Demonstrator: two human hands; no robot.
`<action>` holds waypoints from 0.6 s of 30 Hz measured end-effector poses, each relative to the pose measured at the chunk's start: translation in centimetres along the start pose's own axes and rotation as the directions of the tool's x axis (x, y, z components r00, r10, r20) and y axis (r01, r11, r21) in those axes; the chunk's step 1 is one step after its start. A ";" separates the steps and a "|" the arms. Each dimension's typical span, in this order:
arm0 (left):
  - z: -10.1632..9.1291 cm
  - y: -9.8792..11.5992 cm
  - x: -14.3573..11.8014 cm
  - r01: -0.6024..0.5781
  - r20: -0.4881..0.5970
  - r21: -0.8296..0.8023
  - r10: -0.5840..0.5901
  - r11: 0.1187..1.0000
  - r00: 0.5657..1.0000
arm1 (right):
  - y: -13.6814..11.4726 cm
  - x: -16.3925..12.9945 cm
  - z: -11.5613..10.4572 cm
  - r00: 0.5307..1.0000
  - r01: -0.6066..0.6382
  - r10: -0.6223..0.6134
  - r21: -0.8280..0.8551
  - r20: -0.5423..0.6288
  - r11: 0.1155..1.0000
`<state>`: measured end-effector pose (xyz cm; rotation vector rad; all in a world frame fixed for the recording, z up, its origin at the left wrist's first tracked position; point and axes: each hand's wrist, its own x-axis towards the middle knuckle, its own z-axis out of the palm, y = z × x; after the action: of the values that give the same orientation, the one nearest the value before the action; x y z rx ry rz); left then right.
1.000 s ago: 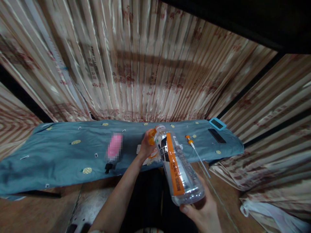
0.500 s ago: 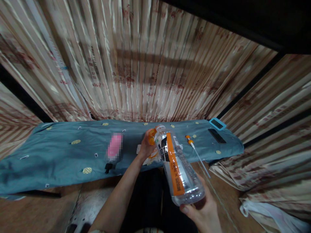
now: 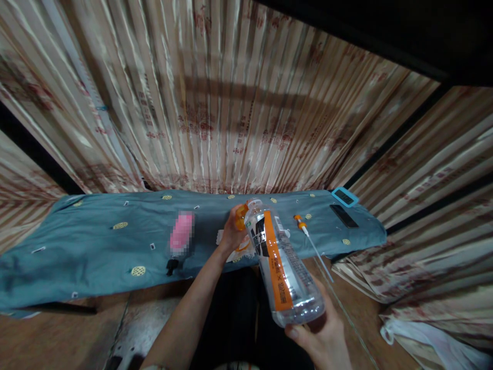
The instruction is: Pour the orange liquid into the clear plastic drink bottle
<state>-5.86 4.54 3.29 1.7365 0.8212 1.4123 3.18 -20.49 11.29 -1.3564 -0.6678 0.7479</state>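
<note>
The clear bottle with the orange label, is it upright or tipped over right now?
Tipped. The bottle leans neck-away, base in the right hand, left hand at its orange cap.

Left hand point(image 3: 231, 234) and forearm bare, no sleeve visible. Right hand point(image 3: 325, 336) bare, no glove, ring or watch seen. Dark garment covers the lap.

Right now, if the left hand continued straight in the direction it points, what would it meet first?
The left hand, holding the orange cap at the clear bottle, points away toward the curtain. It would probably first pass over the blue cloth, then meet the striped curtain; depth is unclear.
</note>
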 end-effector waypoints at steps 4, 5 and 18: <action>0.0 0.2 0.1 -0.023 -0.008 0.033 0.023 0.999 1.000 | -0.1 0.0 0.1 1.000 -0.002 0.002 0.000 -0.011 1.000; 0.0 0.2 0.1 -0.024 -0.005 0.037 0.025 0.999 1.000 | -0.1 0.0 0.1 1.000 -0.002 0.002 -0.001 -0.015 1.000; -0.1 0.2 0.1 -0.019 -0.005 0.057 0.019 0.998 1.000 | -0.1 0.0 -0.2 0.999 0.028 -0.026 -0.091 0.024 0.995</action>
<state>-5.92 4.49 3.56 1.7884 0.8574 1.4188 3.36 -20.57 11.40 -1.4211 -0.7442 0.7194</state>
